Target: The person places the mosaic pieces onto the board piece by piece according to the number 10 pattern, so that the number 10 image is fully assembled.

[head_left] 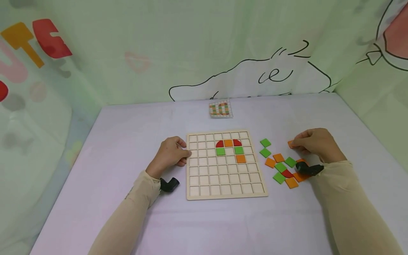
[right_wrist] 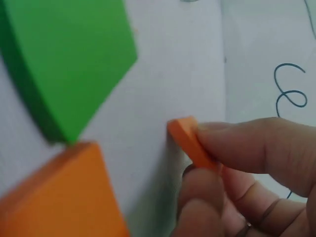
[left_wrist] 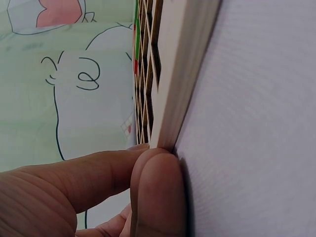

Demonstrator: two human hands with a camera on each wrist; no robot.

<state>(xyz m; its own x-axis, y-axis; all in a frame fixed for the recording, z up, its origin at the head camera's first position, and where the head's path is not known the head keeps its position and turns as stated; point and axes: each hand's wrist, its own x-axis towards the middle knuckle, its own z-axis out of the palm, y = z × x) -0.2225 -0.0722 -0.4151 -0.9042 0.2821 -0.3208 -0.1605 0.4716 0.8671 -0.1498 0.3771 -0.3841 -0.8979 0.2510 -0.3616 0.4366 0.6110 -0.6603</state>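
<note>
A wooden grid board [head_left: 223, 170] lies flat on the table, with several red, orange and green tiles set in its upper squares. At its left edge my left hand [head_left: 170, 154] grips the rim; the left wrist view shows thumb and fingers pinching the board's corner edge [left_wrist: 173, 98]. Off to the right, my right hand [head_left: 315, 141] pinches an orange square tile [right_wrist: 190, 140] between thumb and fingers, tilted just over the tabletop. Loose tiles lie between that hand and the board, among them a green tile [head_left: 290, 162] and a red quarter-round tile [head_left: 287, 173].
Behind the board stands a small pattern card [head_left: 221, 108] printed with a coloured grid. Black wrist cameras sit at both cuffs, the right one over part of the loose tiles. A printed cloth [head_left: 143, 42] hangs at the back of the table [head_left: 143, 120].
</note>
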